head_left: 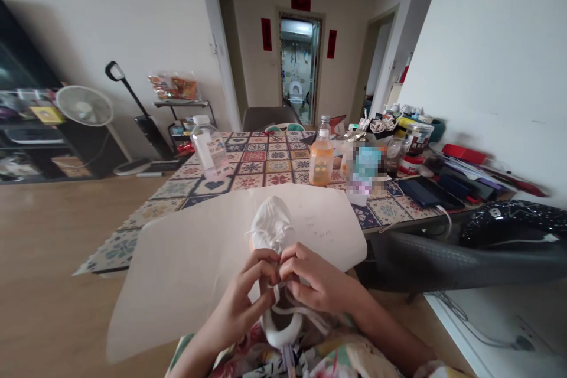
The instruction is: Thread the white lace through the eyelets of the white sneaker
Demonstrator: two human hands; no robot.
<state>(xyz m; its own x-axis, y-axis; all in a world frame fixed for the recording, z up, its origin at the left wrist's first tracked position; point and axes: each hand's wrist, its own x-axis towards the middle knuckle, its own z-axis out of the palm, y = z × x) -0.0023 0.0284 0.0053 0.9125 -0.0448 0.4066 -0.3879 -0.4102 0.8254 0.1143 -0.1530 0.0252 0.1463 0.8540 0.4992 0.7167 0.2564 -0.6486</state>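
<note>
White shoe (271, 218), middle partly hidden by both grips (248, 289) (319, 279).

Illumination: dim, diffuse. Narrow tiled bathroom (292, 62) beyond the bare right hand (315, 279): brightly lit. Square-block pixelation (367, 166) masks items forward-right of hand.

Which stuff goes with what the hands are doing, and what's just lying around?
With the job: left hand, right hand, white shoe, laces, white sheet under the shoe.
Just lying about: orange-filled bottle, clear bottle, dark device.

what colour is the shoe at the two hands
The shoe is mostly white, seen best in the head view.
</note>
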